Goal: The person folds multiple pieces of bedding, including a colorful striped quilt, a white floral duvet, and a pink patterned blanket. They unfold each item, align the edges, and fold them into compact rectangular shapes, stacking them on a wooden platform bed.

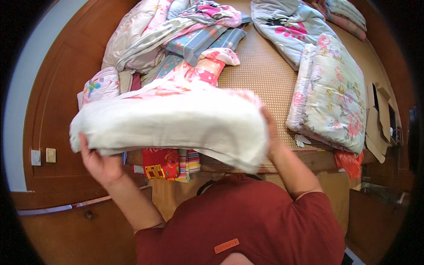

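A long folded blanket (172,121), white on its near face, is held up level in front of me. Its far side seems to run into pink and red floral cloth (194,75); whether they are one piece I cannot tell. At the blanket's left end, my left hand (101,161) grips the lower edge with the thumb up along the near face. My right hand (271,132) clasps the right end, its fingers mostly hidden behind the fabric. Below the middle of the blanket, a red printed packet (161,163) and striped cloth (190,162) hang at the bed's edge.
Heaped quilts (141,35) and blue checked bedding (194,42) lie on the woven mat (260,75) at the far left. A folded floral quilt (338,92) sits at the right, with a grey-blue quilt (287,28) behind it. Cardboard (375,126) leans beyond.
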`<action>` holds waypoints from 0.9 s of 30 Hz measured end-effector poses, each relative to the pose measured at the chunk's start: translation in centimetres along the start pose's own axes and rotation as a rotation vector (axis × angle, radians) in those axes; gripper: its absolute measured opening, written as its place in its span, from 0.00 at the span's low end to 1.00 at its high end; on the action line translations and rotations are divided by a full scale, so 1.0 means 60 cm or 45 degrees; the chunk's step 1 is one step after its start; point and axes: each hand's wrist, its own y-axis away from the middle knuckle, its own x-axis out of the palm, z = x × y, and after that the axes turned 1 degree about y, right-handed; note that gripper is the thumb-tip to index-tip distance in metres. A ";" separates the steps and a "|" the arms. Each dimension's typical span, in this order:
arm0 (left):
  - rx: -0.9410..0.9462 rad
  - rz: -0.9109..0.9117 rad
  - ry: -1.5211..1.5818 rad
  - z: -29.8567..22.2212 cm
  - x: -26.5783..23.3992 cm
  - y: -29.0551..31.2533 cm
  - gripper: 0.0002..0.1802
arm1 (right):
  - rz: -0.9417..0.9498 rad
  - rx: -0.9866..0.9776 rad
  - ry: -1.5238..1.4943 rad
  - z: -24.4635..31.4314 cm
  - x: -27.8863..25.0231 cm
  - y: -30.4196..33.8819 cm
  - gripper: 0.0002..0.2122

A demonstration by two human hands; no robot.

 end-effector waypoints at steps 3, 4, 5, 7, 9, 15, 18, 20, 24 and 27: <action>-0.002 0.283 0.006 -0.050 -0.001 0.007 0.29 | 0.025 -0.255 0.195 0.089 0.051 0.065 0.30; -0.160 0.589 0.091 -0.051 0.002 0.006 0.28 | 0.013 -0.266 0.147 0.115 0.046 0.062 0.25; -0.012 0.344 0.016 -0.032 0.036 0.001 0.27 | -0.081 -0.429 0.322 0.135 0.066 0.050 0.22; -0.044 0.229 -0.011 0.023 0.090 -0.086 0.23 | -0.172 -0.607 0.563 0.203 0.099 0.032 0.19; -0.082 0.234 0.016 0.064 0.112 -0.215 0.19 | -0.029 -0.642 0.762 0.258 0.148 0.004 0.15; 0.039 0.503 0.114 0.085 0.248 -0.240 0.16 | 0.244 -0.705 0.760 0.421 0.228 0.043 0.18; -0.085 0.846 0.198 0.052 0.191 -0.223 0.19 | 0.136 -0.828 0.877 0.328 0.269 0.125 0.22; 0.113 0.332 -0.024 0.097 0.165 -0.166 0.20 | -0.233 -0.915 1.004 0.258 0.225 0.145 0.23; -0.319 0.204 -0.110 0.237 -0.034 -0.159 0.23 | -0.505 -0.685 0.794 0.166 0.024 0.169 0.25; -0.598 -0.014 -0.258 0.371 -0.255 -0.132 0.23 | -0.833 -0.560 0.586 0.094 -0.203 0.158 0.19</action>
